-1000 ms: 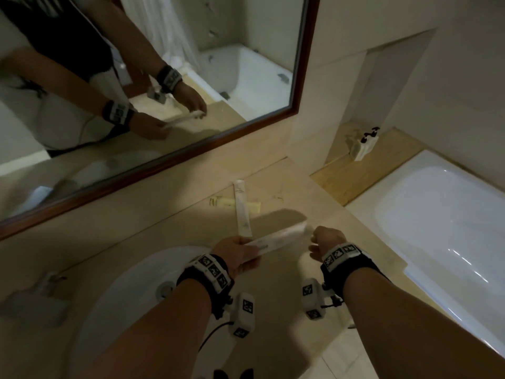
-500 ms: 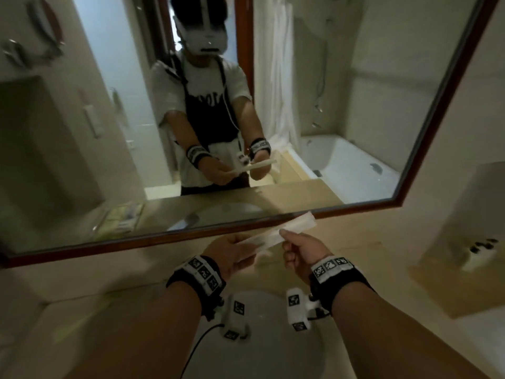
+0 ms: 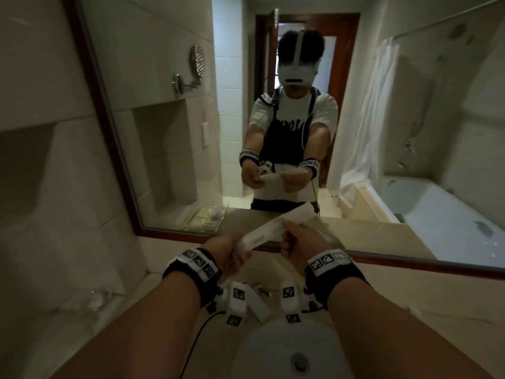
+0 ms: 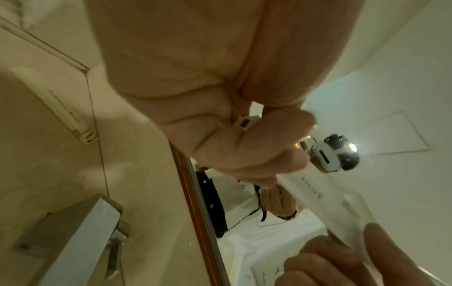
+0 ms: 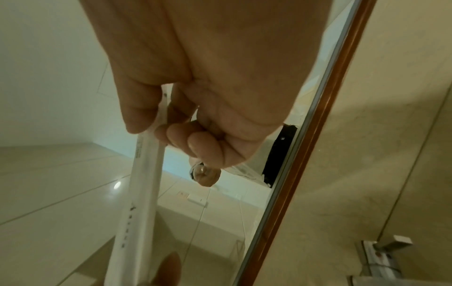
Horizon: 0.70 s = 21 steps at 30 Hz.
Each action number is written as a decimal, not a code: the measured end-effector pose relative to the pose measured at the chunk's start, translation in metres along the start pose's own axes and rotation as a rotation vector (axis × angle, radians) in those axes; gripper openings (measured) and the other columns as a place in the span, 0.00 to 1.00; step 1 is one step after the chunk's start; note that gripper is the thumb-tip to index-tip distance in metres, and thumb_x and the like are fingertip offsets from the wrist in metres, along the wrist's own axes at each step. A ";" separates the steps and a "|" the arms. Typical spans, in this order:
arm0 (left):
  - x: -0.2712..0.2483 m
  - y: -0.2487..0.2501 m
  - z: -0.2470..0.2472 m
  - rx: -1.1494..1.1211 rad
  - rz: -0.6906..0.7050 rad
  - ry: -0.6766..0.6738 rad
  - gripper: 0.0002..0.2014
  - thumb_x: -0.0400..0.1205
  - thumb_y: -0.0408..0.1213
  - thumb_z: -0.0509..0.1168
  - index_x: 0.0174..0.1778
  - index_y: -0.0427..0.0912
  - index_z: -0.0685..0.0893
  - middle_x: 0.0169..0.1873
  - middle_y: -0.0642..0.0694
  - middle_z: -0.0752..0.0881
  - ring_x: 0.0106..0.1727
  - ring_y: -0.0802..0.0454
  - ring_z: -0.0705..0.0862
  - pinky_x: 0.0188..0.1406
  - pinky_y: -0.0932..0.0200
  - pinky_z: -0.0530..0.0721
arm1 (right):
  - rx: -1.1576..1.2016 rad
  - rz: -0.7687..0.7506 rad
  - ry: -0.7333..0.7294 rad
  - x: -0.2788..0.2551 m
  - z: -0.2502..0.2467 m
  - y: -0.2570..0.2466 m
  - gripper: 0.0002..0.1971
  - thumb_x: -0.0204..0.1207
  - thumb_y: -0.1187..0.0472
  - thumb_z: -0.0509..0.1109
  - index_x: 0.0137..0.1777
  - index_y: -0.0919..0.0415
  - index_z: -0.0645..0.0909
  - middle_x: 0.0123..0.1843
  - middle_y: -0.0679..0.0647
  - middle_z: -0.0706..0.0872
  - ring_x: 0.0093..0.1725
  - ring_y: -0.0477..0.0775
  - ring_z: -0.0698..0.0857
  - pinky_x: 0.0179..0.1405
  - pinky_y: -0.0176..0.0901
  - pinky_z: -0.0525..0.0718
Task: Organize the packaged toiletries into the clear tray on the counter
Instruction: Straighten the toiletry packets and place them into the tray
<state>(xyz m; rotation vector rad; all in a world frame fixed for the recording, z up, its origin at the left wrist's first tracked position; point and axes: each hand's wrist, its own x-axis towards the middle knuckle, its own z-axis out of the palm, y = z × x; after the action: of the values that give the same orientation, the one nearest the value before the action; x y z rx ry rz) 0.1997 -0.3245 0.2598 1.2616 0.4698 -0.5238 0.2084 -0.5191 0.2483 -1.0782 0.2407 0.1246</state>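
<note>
Both hands on long flat white packet (image 3: pixel 276 228), papery, held above round white sink (image 3: pixel 287 348): left hand (image 3: pixel 232 251) grips lower end, right hand (image 3: pixel 296 243) pinches middle.

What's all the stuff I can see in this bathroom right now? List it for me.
Long packet: one, white, held in the air in front of the mirror.
Mirror: one, dark red-brown frame, on the wall behind the counter.
Tray: one, clear, seen only as a reflection, packets inside.
Sink: one, white, below the hands.
Bathtub: one, white, reflected at the right.
Shower curtain: one, white, reflected.
Left hand: grips the packet's near end.
Right hand: pinches the packet's middle.
</note>
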 end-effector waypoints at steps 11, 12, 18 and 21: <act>-0.017 0.006 -0.051 -0.098 0.329 -0.013 0.10 0.79 0.19 0.68 0.52 0.36 0.83 0.44 0.38 0.83 0.41 0.46 0.84 0.36 0.57 0.87 | -0.030 0.081 -0.048 0.002 0.059 0.020 0.12 0.75 0.55 0.77 0.48 0.63 0.81 0.35 0.58 0.84 0.31 0.55 0.81 0.31 0.46 0.76; -0.016 0.005 -0.054 -0.093 0.334 -0.007 0.11 0.78 0.19 0.69 0.52 0.36 0.83 0.46 0.38 0.83 0.42 0.45 0.84 0.38 0.56 0.86 | -0.026 0.082 -0.042 0.002 0.062 0.022 0.11 0.76 0.57 0.76 0.48 0.63 0.81 0.35 0.58 0.84 0.31 0.55 0.81 0.31 0.46 0.76; -0.014 0.004 -0.062 -0.101 0.368 0.012 0.13 0.78 0.19 0.69 0.55 0.36 0.84 0.50 0.37 0.84 0.46 0.45 0.85 0.39 0.58 0.87 | -0.043 0.034 -0.048 0.004 0.069 0.030 0.09 0.77 0.60 0.75 0.49 0.66 0.81 0.28 0.56 0.84 0.28 0.53 0.81 0.29 0.45 0.76; -0.013 0.003 -0.063 -0.131 0.373 0.011 0.11 0.77 0.21 0.71 0.54 0.35 0.84 0.51 0.37 0.84 0.47 0.45 0.86 0.39 0.58 0.88 | -0.045 0.008 -0.036 0.003 0.068 0.029 0.09 0.78 0.61 0.75 0.47 0.67 0.81 0.27 0.57 0.84 0.28 0.53 0.81 0.29 0.45 0.76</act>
<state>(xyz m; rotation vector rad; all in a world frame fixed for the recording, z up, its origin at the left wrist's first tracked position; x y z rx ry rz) 0.1883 -0.2616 0.2553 1.1903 0.2635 -0.1674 0.2143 -0.4456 0.2528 -1.1184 0.2104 0.1575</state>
